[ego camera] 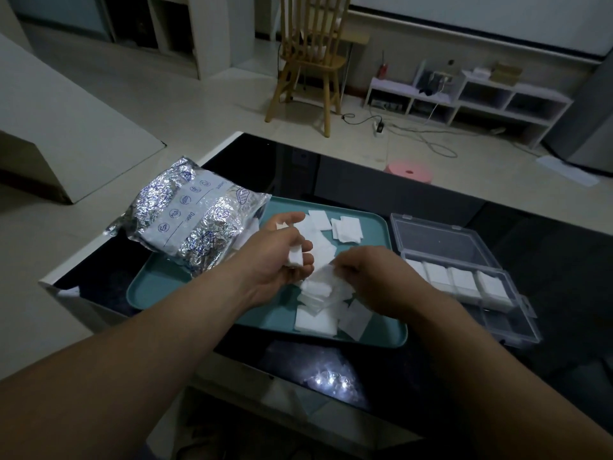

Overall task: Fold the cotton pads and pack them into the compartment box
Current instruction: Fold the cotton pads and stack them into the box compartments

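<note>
Several white square cotton pads (316,318) lie scattered on a teal tray (159,287). My left hand (278,257) hovers over the tray's middle and grips a small stack of folded pads (295,257) between thumb and fingers. My right hand (374,280) is just to its right, low over the pile, pinching a loose cotton pad (323,277) with its fingertips. To the right of the tray stands a clear plastic compartment box (464,277) with its lid open toward the back. Its rear row of compartments holds folded pads (461,280).
A crinkled silver foil bag (185,224) lies across the tray's left rear corner. The black glossy table (331,370) ends close in front and on the left. Beyond it are a pink stool (409,171), a wooden chair (308,61) and low white shelves (464,97).
</note>
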A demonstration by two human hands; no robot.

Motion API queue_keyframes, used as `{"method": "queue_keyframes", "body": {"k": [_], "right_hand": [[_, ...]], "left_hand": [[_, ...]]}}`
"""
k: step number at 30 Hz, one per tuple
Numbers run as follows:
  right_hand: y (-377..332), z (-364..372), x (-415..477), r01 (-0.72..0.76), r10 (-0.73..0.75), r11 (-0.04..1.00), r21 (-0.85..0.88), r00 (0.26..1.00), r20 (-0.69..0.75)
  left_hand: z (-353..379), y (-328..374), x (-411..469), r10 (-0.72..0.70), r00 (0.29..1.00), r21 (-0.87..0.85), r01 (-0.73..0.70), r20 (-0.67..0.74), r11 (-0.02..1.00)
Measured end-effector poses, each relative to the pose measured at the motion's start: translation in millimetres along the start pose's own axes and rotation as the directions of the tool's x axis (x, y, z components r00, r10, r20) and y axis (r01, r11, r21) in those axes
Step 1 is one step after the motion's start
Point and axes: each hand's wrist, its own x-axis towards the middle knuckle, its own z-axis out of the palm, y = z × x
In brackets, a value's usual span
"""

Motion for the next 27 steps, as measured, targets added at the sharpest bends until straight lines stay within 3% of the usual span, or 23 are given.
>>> {"method": "queue_keyframes", "body": {"k": [4,7,11,14,18,27], "right_hand": [[-8,-9,-1,-0.045,0.084,0.993,0.113,0.927,-0.367],[-23,-11,-5,-0.022,0.13,0.973,0.23,0.875,-0.467],[-34,-8,-16,0.029,0.081,0.967,0.252,0.905,-0.417],[-27,-18,-28,0.108,0.012,0.924,0.366,0.95,-0.311],[-15,-24,-45,0.184,-0.109,0.957,0.224,0.945,-0.309],[1,-37,-75,0.135,-0.029,0.935,0.329,0.951,-0.307]], "left_hand": [[9,-1,2,0.091,0.995,0.033,-0.092,0.043,0.995],[20,-7,1,0.14,0.986,0.061,-0.146,0.086,0.987],[31,-12,0,0.115,0.979,0.015,-0.119,0.171,0.993],[30,-9,-2,0.015,0.975,-0.064,-0.001,0.22,0.998],[37,-5,-15,-0.121,0.94,-0.06,0.147,0.318,0.987],[61,-13,-27,-0.165,0.867,-0.089,0.233,0.47,0.968]]}}
